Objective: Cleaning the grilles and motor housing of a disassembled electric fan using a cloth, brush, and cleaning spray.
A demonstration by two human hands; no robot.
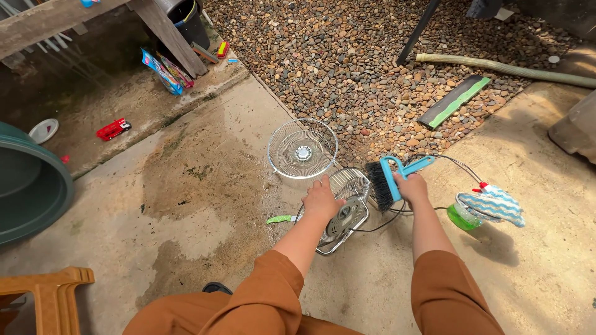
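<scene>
Over on the far left there's a big green tub [28, 186] lying on its side and the corner of a brown plastic stool [43, 288], plus a little red toy truck [113, 129] on the dirt patch. On the wet concrete sits a round wire fan grille [302, 149], flat, by the gravel edge. Just below it is the fan body [340, 211] with its other grille still on, tilted on the concrete, and a green-handled knife [280, 219] lying just left of it. The person's left hand [321, 200] rests flat on top of that fan, fingers spread, not gripping anything. The right hand [411, 185] is wrapped around the blue handle of a black-bristled brush [383, 182], bristles next to the fan's right edge. Further right, a green bottle [460, 217] with a blue and white cloth [493, 205] draped on it.
</scene>
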